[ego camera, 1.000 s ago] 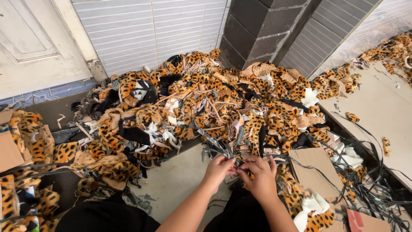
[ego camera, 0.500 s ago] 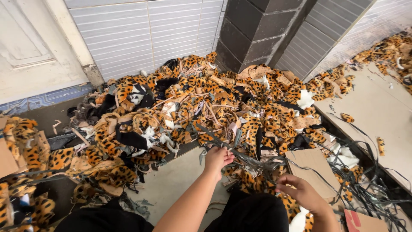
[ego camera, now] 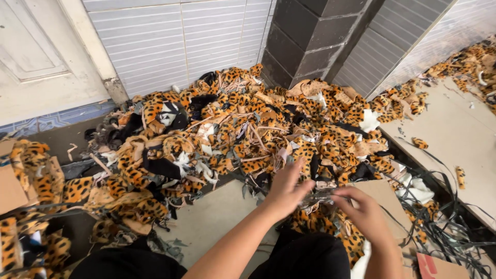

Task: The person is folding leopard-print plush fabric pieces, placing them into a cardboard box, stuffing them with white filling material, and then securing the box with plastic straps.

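A big heap of leopard-print fabric scraps (ego camera: 243, 129) lies on the floor before me, mixed with black, white and tan offcuts. My left hand (ego camera: 287, 188) reaches into the near edge of the heap with fingers spread around a scrap. My right hand (ego camera: 361, 209) meets it just to the right, and both pinch a thin grey strip (ego camera: 321, 196) stretched between them. My dark trousers (ego camera: 305, 258) fill the bottom of the view.
Flat cardboard sheets (ego camera: 454, 134) lie at the right, with black cords (ego camera: 444, 227) tangled beside them. A white door (ego camera: 36, 57), a tiled wall (ego camera: 181, 41) and a dark block pillar (ego camera: 320, 36) stand behind. More scraps and cardboard (ego camera: 20, 186) sit at left.
My right hand, which had dropped low to the right half a second ago, has come back up beside my left hand. Both now hold the strip at the heap's edge.
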